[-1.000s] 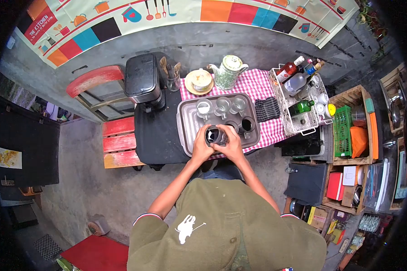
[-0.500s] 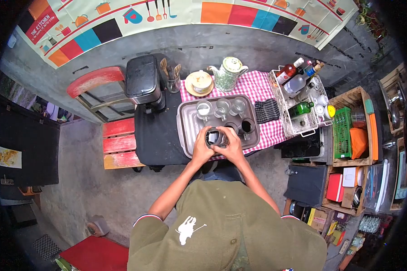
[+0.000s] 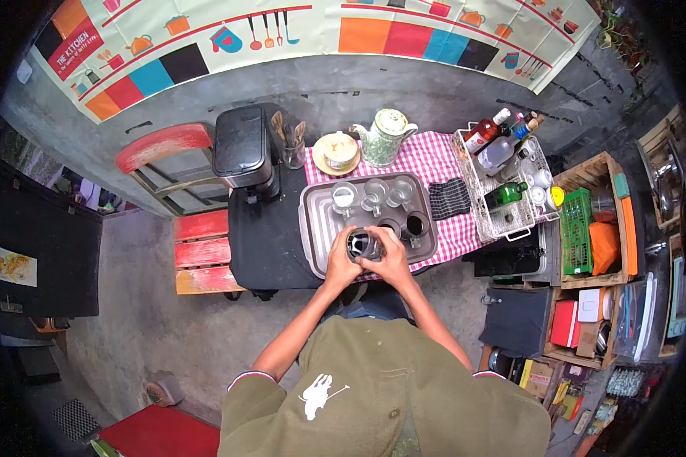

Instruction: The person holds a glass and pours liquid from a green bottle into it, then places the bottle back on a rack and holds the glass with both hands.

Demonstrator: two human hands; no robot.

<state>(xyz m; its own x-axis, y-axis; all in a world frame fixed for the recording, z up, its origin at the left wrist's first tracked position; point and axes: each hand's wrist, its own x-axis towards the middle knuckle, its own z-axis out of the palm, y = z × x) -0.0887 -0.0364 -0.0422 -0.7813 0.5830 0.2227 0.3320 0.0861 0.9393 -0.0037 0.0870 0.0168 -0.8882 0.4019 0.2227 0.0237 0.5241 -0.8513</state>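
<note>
Both my hands are wrapped round a glass mug [image 3: 362,245] with dark contents, held over the front edge of a brown tray [image 3: 312,228]. My left hand [image 3: 343,257] grips its left side and my right hand [image 3: 391,259] its right side. Behind it on the tray stand three clear glass mugs, the left one [image 3: 344,198] with something white in it, then a middle one [image 3: 373,196] and a right one [image 3: 399,192]. Two mugs with dark contents stand nearer, one [image 3: 415,225] at the right and another [image 3: 389,225] partly hidden by my right hand.
A green patterned teapot [image 3: 387,139] and a cup on a saucer [image 3: 337,154] stand behind the tray. To the right lie a dark folded cloth [image 3: 450,198] and a white wire rack [image 3: 503,221] with bottles. A black bin-like appliance [image 3: 242,148] and a utensil jar [image 3: 292,154] are at the left.
The scene sits slightly lower in view as the camera tilts up. My hands still hold the glass mug over the tray's front edge, in nearly the same pose.
</note>
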